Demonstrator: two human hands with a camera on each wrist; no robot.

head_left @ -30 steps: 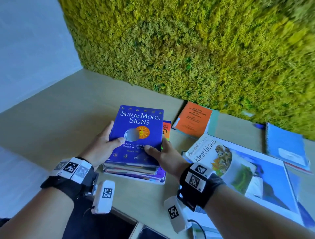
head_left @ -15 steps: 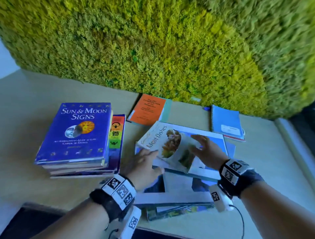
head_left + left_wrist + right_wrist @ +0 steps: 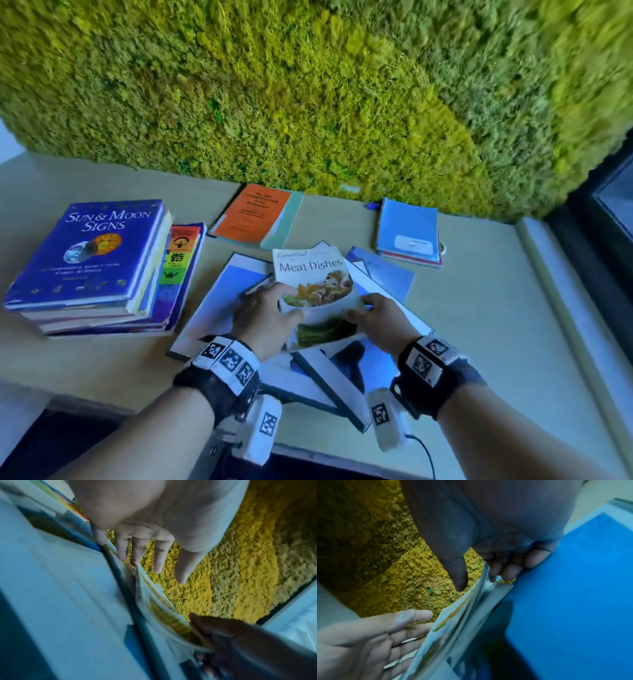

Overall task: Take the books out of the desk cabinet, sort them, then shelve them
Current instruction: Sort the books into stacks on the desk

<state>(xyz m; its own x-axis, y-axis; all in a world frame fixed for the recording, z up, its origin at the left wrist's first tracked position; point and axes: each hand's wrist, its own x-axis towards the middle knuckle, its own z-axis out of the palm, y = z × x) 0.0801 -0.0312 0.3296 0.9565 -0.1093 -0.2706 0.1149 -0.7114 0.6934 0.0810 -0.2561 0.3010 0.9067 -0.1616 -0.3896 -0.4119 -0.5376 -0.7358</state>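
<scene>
The thin "Meat Dishes" cookbook (image 3: 311, 270) is raised at a tilt above several large blue-and-white books (image 3: 219, 301) spread on the desk. My right hand (image 3: 380, 317) pinches its right edge, thumb on the cover (image 3: 453, 628) and fingers curled behind. My left hand (image 3: 263, 315) lies against its left edge with straight, spread fingers (image 3: 145, 555). A stack topped by the blue "Sun & Moon Signs" book (image 3: 89, 250) stands at the left.
An orange book (image 3: 253, 214) and a blue spiral notebook (image 3: 407, 229) lie by the moss wall (image 3: 308, 102) at the back. Bare desk top (image 3: 479, 325) shows on the right, ending at a pale ledge (image 3: 565, 308) by a window.
Both hands left the Sun & Moon stack and moved right to the Meat Dishes book. It has since turned square to me and lifted off the pile.
</scene>
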